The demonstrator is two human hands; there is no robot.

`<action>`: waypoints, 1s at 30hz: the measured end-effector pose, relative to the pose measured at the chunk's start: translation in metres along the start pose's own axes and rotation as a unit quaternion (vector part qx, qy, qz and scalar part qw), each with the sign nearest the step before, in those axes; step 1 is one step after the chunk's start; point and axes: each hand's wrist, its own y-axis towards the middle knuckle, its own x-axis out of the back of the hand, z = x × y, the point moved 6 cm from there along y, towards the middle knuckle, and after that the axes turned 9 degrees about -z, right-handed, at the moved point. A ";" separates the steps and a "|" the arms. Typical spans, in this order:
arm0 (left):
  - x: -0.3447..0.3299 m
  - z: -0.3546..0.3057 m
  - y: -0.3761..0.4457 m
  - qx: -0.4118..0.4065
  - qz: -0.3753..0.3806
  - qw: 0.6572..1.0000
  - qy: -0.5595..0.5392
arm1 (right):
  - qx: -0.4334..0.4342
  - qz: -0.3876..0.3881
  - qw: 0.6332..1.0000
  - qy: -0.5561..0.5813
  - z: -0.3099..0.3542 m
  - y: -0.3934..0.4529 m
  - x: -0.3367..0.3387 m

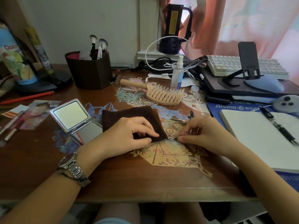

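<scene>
Cloth (129,113), brown and folded, flat on the desk (113,178) at centre. Pinned at its near right corner by the left hand (129,135): fingers curled, thumb and forefinger pinching the edge, watch (72,167) on the wrist. Over to the right hand (205,135) now, low on the desk, fingers bent in tight, tips nipping a small metal piece (171,136). Placed just beside the cloth's corner, touching or nearly so; cannot tell which, and too small to name. Both hands close together, nearly meeting at that corner. Just beyond the right hand, a silver clip (179,120) on the patterned desktop. Left of the cloth, an open mirror (71,114), lid tilted up, with a photo (35,113) further left. Behind, a wooden brush (161,94) bristles up, and a spray bottle (177,73) upright past it. Back left, a dark cup (89,73) holding makeup brushes. Off to the right, a notebook (258,143) lying open with a pen (278,126) across it.
</scene>
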 end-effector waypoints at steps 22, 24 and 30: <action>0.001 -0.003 -0.001 -0.022 -0.010 1.000 0.001 | 0.043 -0.019 0.999 0.001 0.017 0.008 -0.015; 0.001 -0.004 -0.001 -0.024 -0.006 1.000 0.000 | 0.041 -0.018 0.999 -0.002 0.015 0.007 -0.014; 0.000 -0.003 0.000 -0.020 -0.006 1.000 0.007 | 0.023 -0.048 0.998 -0.019 0.006 0.001 0.004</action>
